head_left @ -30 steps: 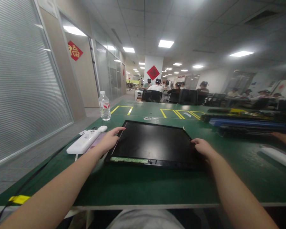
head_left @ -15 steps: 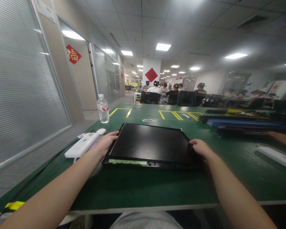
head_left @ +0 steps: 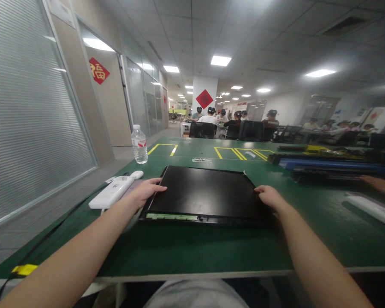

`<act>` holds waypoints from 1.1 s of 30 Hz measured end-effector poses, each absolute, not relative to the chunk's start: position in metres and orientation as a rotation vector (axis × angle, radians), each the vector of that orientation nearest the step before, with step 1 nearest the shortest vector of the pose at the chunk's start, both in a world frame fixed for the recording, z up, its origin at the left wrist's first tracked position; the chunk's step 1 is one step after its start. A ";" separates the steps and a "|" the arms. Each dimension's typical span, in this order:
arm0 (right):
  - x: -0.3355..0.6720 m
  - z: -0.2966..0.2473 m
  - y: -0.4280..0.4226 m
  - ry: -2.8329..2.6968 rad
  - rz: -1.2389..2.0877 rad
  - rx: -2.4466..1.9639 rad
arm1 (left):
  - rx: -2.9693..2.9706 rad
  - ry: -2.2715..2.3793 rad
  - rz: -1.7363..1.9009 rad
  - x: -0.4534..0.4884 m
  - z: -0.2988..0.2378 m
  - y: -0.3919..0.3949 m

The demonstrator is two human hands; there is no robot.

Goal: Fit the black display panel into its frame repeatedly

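A black flat display panel (head_left: 205,190) lies before me on the green table, with a green circuit strip (head_left: 171,217) showing along its near edge. My left hand (head_left: 149,190) grips the panel's left side, its thumb resting on top of the screen and the other fingers along the edge. At the right side, my right hand (head_left: 269,196) pinches the panel's frame between thumb and fingers. The undersides of both grips are hidden.
To the left stand a water bottle (head_left: 139,144) and a white power strip-like device (head_left: 112,192). Dark and blue long parts (head_left: 327,164) are piled at right, beside another person's hand (head_left: 377,185). A white bar (head_left: 372,208) lies nearer. Yellow tape (head_left: 227,153) marks the table's far side.
My left thumb has moved inward onto the screen's surface. My right hand keeps its hold, and the panel stays in nearly the same place.
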State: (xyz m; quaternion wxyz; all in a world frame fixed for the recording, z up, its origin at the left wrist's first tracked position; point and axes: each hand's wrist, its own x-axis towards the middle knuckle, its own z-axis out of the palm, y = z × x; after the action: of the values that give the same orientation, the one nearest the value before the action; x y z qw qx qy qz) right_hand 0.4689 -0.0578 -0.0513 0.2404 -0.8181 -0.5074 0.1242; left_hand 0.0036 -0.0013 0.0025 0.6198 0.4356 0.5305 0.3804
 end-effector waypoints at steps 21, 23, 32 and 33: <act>0.469 -0.053 -0.057 -1.398 0.345 -2.216 | 1.282 1.267 0.845 -0.001 -0.010 0.003; 0.470 -0.053 -0.057 -1.402 0.330 -2.224 | 1.329 1.285 0.849 -0.002 -0.012 0.004; 0.467 -0.049 -0.059 -1.401 0.348 -2.241 | 1.465 1.348 0.827 -0.003 -0.013 0.005; 0.467 -0.049 -0.059 -1.398 0.358 -2.244 | 1.469 1.350 0.827 -0.003 -0.013 0.005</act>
State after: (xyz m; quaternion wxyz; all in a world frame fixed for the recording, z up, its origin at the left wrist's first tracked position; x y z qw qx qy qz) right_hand 0.4671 -0.0588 -0.0488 0.2348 -0.8176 -0.5093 0.1303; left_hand -0.0030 0.0053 -0.0127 0.4712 0.6000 0.5513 0.3378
